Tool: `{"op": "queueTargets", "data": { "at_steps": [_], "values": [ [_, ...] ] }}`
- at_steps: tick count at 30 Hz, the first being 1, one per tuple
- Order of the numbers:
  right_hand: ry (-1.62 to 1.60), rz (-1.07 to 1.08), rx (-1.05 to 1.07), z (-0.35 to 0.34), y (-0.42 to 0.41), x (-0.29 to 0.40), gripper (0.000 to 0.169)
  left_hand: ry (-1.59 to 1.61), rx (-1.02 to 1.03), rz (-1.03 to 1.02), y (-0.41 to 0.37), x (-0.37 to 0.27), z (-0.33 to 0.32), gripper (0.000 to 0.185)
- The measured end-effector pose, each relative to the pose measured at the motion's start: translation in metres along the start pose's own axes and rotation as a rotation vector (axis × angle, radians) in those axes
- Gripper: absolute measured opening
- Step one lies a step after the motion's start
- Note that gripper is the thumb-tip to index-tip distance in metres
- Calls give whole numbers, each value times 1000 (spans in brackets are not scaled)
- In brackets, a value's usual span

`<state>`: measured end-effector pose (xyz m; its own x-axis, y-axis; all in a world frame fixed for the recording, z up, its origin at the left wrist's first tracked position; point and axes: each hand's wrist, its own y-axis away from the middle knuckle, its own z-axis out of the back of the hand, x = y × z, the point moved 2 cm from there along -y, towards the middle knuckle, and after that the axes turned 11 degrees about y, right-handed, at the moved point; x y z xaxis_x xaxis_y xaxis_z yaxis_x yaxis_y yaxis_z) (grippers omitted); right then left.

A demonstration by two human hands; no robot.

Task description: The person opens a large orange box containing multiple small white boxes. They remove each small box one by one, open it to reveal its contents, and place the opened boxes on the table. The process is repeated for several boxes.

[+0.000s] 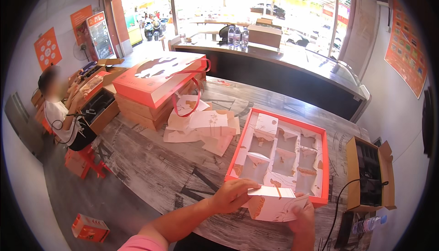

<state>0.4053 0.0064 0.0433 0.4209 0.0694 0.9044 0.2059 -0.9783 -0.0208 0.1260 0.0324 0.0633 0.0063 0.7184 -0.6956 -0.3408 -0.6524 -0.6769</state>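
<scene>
Between my two hands is a small white cardboard box [271, 206] printed with orange plant motifs. My left hand [233, 196] grips its left end, fingers along the upper edge. With my right hand [302, 215] I pinch a flap at its right end. Just beyond lies a red-rimmed gift box tray [325, 161], whose inside is split into several compartments by white patterned card. A white box [267, 124] stands in its far left corner. The near edge of the tray is partly hidden behind the box I hold.
Left of the tray lies a pile of flattened white cartons [209, 124]. Behind it, a large red gift box [161, 76] with ribbon handles rests on brown cartons [144, 112]. An open cardboard box [368, 175] and a water bottle [368, 224] are at right. Another person [60, 110] sits at left.
</scene>
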Motion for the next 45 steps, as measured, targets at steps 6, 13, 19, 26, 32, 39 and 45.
{"op": "queueTargets", "data": {
  "at_steps": [6, 13, 19, 26, 32, 39, 45],
  "values": [
    [-171, 15, -4, 0, -2, 2, 49, -33, -21, 21, -2, -2, 0, 31],
    [-260, 141, -62, -9, -2, 12, 51, -101, -13, 61, 1, 3, -3, 33],
    [-273, 149, -17, -9, -1, 14, 47, -41, -57, 99, 0, 0, -7, 39],
    [-193, 189, -65, -12, 0, 15, 45, 16, -86, 265, 2, -3, -6, 46],
    [-150, 227, -77, -10, -2, 12, 43, 18, -52, 295, 1, -5, -8, 58],
    [-142, 256, -92, -12, -3, 18, 41, 33, 6, 171, -2, -5, -5, 69],
    [-41, 245, -103, -9, -2, 17, 44, 32, -28, 135, -2, -11, 0, 47]
  ]
}}
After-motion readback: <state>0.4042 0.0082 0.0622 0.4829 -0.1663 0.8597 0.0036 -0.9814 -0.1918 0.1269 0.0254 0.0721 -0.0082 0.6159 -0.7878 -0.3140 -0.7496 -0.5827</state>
